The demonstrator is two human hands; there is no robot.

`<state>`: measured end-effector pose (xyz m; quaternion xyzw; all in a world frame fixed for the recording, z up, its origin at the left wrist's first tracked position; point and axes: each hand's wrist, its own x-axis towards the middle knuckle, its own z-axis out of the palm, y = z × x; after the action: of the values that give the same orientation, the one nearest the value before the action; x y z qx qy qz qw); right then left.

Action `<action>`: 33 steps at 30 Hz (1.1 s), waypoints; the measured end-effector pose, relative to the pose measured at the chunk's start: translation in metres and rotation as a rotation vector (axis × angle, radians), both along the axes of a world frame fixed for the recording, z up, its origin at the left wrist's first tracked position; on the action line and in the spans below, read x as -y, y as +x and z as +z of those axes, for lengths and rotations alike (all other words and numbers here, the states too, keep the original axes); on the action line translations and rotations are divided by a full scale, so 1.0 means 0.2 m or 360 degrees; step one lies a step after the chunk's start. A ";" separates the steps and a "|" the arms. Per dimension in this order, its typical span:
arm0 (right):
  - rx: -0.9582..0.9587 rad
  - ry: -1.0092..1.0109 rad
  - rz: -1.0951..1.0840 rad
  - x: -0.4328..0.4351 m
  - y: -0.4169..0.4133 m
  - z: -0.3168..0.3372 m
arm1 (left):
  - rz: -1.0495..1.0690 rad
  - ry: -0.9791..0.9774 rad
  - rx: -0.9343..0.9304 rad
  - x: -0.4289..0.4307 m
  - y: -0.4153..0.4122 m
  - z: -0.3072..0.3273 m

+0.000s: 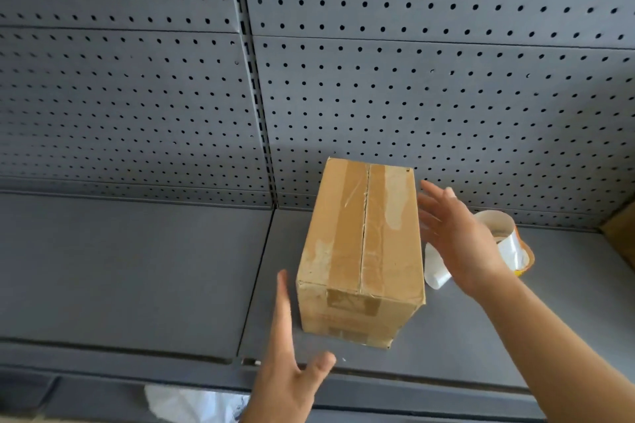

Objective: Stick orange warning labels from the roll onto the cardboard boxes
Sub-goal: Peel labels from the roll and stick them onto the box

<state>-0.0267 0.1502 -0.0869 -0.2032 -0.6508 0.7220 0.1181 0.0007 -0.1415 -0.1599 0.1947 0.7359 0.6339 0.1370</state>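
Cardboard box (360, 244), where does it sit?
On the grey shelf (137, 268), taped seam up, before the pegboard wall (412, 79).
And the hands?
Left hand (288, 364) and right hand (460, 240) flank it, fingers straight and spread, gripping nothing.
Anything hidden?
The right hand covers part of the label roll (512, 244) beside the box. A brown corner (622, 233) is cut off at the right; something white and crumpled (192, 402) below is unclear.

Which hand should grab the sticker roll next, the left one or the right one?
Right, probably. The right hand hovers open close by the label roll, to the right of the cardboard box. The left hand is open on the box's other side, away from the roll.
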 end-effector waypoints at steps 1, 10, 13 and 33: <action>0.0022 0.0035 0.0019 0.02 -0.05 0.02 | 0.0007 -0.0013 0.0012 -0.02 0.03 0.00; 0.0278 0.0227 -0.0153 0.17 -0.13 0.12 | 0.0191 -0.0107 0.0014 -0.13 0.10 0.01; 0.0229 0.0151 -0.0172 0.14 -0.10 0.08 | 0.0269 -0.0098 0.0000 -0.14 0.08 0.00; -0.0193 0.0142 -0.0053 0.21 0.51 -0.09 | -0.0027 0.0210 0.0361 -0.22 -0.47 0.10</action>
<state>0.0754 0.1085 -0.1044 -0.1644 -0.6705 0.7012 0.1783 -0.0933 -0.0983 -0.1409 0.1365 0.6706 0.6978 0.2116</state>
